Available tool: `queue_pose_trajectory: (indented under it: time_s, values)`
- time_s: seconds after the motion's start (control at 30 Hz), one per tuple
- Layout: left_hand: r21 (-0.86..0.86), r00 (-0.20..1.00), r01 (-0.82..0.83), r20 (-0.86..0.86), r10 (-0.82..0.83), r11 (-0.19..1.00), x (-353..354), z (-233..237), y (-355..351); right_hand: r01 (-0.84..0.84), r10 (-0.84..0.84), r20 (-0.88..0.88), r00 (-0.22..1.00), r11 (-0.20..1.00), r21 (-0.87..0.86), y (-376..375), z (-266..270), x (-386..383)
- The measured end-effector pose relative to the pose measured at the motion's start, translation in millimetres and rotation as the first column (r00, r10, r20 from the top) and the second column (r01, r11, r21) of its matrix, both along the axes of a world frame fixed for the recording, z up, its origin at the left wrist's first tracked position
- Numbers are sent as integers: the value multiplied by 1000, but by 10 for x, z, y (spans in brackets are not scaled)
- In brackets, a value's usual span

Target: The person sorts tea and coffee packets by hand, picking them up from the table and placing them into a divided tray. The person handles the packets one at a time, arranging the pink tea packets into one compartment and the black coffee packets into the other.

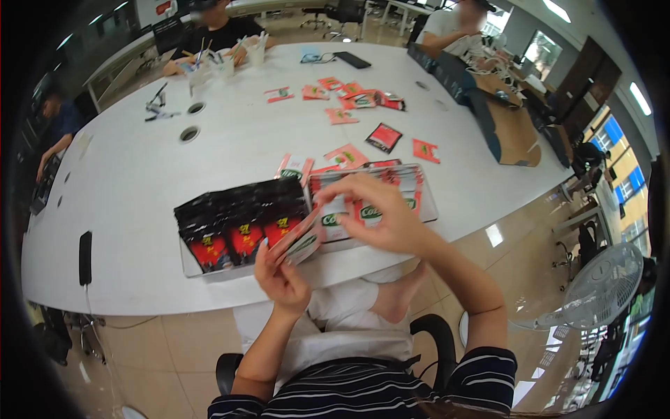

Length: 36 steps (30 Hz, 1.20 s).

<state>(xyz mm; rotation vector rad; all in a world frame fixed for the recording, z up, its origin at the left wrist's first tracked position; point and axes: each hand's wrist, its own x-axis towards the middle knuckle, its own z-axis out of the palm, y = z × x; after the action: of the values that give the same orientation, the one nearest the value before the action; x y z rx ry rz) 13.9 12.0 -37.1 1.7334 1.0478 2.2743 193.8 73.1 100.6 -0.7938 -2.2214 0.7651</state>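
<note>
My left hand grips a pink packet with a green-and-white label, thumb on one face and fingers behind. My right hand arches over the right tray, its thumb and index finger apart, the index fingertip right at the packet's upper edge. Below it, a clear tray holds rows of similar pink packets. Beside that, on the left, stands another clear tray filled with black-and-red packets, upright in overlapping rows.
Loose pink packets lie behind the trays, with a red-and-black packet and more pink ones farther back. Cardboard boxes line the right edge. A black phone and cups are near people across the white table.
</note>
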Motion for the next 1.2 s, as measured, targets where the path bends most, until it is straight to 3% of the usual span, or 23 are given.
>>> queue_pose_trajectory:
  time_s: [0.1, 0.2, 0.33, 0.4, 0.43, 0.47, 0.53, 0.6, 0.67, 0.7, 0.8, 0.83, 0.93, 1.03, 1.2]
  values:
    - [-14, 997, 71, 17, -71, 997, 5, 104, -10, -39, 42, -167, 985, 999, 16, -177, 35, -159]
    - [-9, 987, 138, -84, -138, 990, -47, 111, -14, -52, 42, -177, 983, 997, -57, -125, -163, -245]
    - [-18, 987, 148, 72, -146, 989, -30, 48, 1, -4, -61, -190, 980, 946, -323, -119, -146, -218]
    - [37, 960, 206, 186, -209, 978, -10, 45, -3, 39, -71, -152, 986, 979, -201, -99, -151, -137]
    - [38, 981, 139, 134, -143, 990, -23, 12, 15, 62, -75, -135, 988, 994, -92, -71, -157, -58]
    - [71, 976, 180, 108, -187, 981, -29, 5, 13, 85, -83, -120, 989, 996, 18, -51, -164, 22]
    - [139, 960, 264, 58, -274, 954, 11, 155, 41, 227, -220, -251, 943, 974, -1, -44, -87, 184]
    - [154, 978, 198, -99, -184, 968, -15, 268, 62, 382, -370, -206, 906, 924, 21, 13, -49, 445]
    - [126, 963, 112, -259, -76, 986, -70, 315, 70, 390, -387, -96, 917, 920, 20, 42, -12, 606]
    - [135, 982, 88, -178, -63, 987, -8, 354, 66, 395, -394, -40, 918, 919, 19, 50, -6, 639]
    - [113, 932, -21, -358, 61, 993, -54, 417, 29, 316, -313, 66, 947, 948, -31, 52, -109, 645]
    - [115, 942, -31, -329, 67, 993, -26, 414, 33, 350, -341, 81, 936, 920, -175, 76, -192, 619]
    - [97, 917, -72, -385, 104, 993, -23, 417, 31, 308, -364, 273, 891, 924, 226, 84, -250, 551]
    - [109, 908, -90, -400, 127, 990, -18, 411, 38, 250, -430, 331, 840, 848, 468, 148, -250, 518]
    - [100, 903, -88, -412, 122, 991, -15, 412, 39, 233, -440, 377, 815, 844, 483, 128, -200, 476]
